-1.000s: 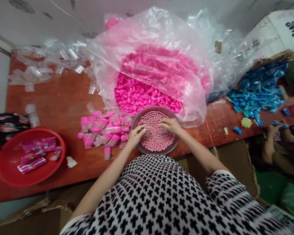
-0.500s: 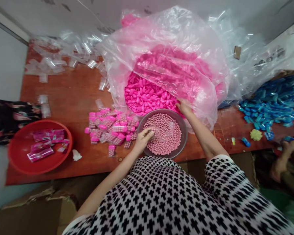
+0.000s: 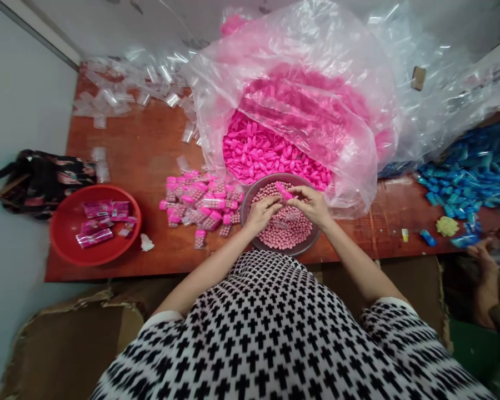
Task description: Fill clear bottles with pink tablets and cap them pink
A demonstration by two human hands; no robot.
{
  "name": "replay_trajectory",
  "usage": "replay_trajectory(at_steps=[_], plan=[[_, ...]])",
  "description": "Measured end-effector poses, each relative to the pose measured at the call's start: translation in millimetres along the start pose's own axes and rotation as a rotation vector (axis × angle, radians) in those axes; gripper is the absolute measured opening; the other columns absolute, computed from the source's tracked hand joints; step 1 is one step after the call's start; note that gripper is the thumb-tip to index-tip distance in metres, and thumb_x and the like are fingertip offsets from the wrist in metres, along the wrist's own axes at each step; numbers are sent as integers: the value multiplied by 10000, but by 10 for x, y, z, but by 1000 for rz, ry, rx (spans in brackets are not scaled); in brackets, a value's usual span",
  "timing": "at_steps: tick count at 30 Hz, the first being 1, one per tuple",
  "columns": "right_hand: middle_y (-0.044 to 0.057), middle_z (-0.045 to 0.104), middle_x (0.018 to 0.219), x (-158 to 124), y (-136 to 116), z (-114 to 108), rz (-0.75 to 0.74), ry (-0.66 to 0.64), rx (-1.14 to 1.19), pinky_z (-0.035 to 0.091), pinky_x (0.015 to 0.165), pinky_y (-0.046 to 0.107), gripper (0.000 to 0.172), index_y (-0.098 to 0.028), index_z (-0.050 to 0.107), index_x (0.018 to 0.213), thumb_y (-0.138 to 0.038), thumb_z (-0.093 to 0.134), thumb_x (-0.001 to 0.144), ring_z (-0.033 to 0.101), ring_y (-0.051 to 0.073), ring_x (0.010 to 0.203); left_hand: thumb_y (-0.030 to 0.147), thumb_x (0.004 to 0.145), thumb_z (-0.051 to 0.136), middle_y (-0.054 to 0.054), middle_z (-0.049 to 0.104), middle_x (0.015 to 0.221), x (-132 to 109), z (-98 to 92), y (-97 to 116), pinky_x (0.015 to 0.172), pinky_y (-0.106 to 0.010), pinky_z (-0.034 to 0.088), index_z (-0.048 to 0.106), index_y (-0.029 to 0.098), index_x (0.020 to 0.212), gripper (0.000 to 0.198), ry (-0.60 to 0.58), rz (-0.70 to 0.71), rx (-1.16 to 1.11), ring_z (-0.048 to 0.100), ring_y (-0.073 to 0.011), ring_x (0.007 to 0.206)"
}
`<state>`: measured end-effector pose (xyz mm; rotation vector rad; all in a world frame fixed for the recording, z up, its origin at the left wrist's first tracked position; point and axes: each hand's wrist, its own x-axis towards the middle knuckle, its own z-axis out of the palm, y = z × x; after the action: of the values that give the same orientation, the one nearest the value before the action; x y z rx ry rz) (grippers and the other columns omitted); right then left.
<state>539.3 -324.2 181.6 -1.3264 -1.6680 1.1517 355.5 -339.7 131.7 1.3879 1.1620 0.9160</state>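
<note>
My right hand (image 3: 311,205) pinches a bright pink plastic cap (image 3: 284,191) above the grey bowl (image 3: 245,219) of pink beads (image 3: 285,236). Close beside it, my left hand (image 3: 263,215) is closed, fingertips pressed together near the cap. What it holds is too small and too hidden to make out. Something clear and shiny lies over the beads just below my hands. Behind the bowl, a large clear plastic bag (image 3: 316,44) holds a heap of pink caps (image 3: 262,147). Small bead-filled containers with pink caps (image 3: 210,203) are piled left of the bowl.
A red basin (image 3: 58,239) with several pink packets stands at the left, beside a dark floral bag (image 3: 54,172). Clear empty containers (image 3: 112,100) lie at the back left. On the right are blue pieces (image 3: 470,178) and another person's hands (image 3: 489,253).
My right hand has come from the cap heap to above the bowl with a pink cap. My left hand has moved up and right to meet it. The camera view has shifted.
</note>
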Motion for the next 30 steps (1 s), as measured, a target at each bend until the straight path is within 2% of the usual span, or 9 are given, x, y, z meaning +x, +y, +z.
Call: replay_trajectory(at_steps=[3,8,11,14,19,22,25,27,30], plan=[[34,689,941,-104,-9,88,11,6,-41,496,734,307,321,-227,682,973,-444,686,736,617,178,795,373,822,585,-62,697,1068,-64,-28,5,898,-347,503,693,184,1030,301,7,24,8,645,-204,977],[18,694,859,-236,29,154,56,-7,60,499,728,311,304,-219,677,930,-448,694,731,627,180,764,350,837,566,-59,708,1043,-185,-56,85,921,-342,487,710,189,1001,271,61,91,54,645,-198,978],[22,689,841,-299,-7,171,39,-9,-13,493,723,313,287,-215,680,888,-454,696,729,620,180,755,341,841,557,-55,717,1005,-245,-59,134,881,-331,500,718,193,974,256,59,94,88,652,-194,939],[30,684,819,-332,-25,182,-12,-25,-115,481,710,310,287,-208,682,853,-461,704,719,605,175,729,337,846,548,-56,718,970,-265,-83,165,839,-309,506,719,191,971,257,23,124,137,654,-185,898],[29,681,802,-290,-22,171,-26,-144,-73,504,692,319,370,-210,669,897,-545,644,743,621,183,724,349,838,553,-40,718,970,-241,-183,180,831,-295,501,718,213,982,258,-96,141,189,655,-181,892],[94,635,1134,-189,-146,82,-176,-231,-285,480,893,403,566,-213,596,1158,-553,672,712,592,258,1042,358,832,557,-50,722,984,-256,-227,163,833,-307,501,718,202,986,272,-127,109,159,658,-192,903],[103,415,1425,-80,-307,-34,-430,-404,-517,339,1075,462,720,-232,446,1344,-496,691,721,360,288,1328,362,803,594,-53,733,934,-291,-234,117,829,-326,502,729,195,948,260,-212,82,120,664,-204,872],[93,425,1418,-40,-347,-77,-523,-498,-600,348,1077,452,640,-244,425,1360,-443,638,790,373,264,1324,378,785,608,-50,735,891,-311,-223,72,792,-327,512,730,185,928,270,-200,15,45,665,-202,823],[117,571,1242,-54,-266,-49,-520,-421,-673,442,994,431,494,-225,475,1318,-406,546,864,527,250,1165,413,766,612,-52,728,888,-324,-192,17,745,-320,517,714,161,945,325,-50,-125,-108,652,-193,784]])
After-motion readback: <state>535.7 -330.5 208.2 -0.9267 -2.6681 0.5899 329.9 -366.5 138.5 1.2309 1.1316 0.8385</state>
